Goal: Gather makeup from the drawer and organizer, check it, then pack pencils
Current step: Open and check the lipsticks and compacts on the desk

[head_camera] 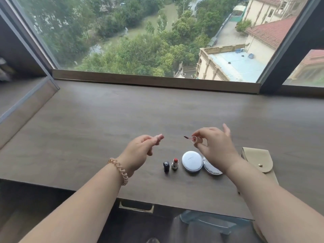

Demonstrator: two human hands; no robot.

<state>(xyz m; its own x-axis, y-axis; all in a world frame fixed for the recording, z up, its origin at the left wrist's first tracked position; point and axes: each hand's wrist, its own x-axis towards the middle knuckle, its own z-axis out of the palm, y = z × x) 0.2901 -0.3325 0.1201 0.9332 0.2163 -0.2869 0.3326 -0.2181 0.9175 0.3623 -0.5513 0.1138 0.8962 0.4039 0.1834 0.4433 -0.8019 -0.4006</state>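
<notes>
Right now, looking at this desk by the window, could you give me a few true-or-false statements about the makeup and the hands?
1. The red lipstick stands uncapped on the desk. True.
2. The right hand holds an applicator wand. True.
3. The left hand is empty. False: it holds a small pinkish tube.
4. The round white compact is open. False: it lies closed.
5. A beige pouch lies right of the compact. True.
</notes>
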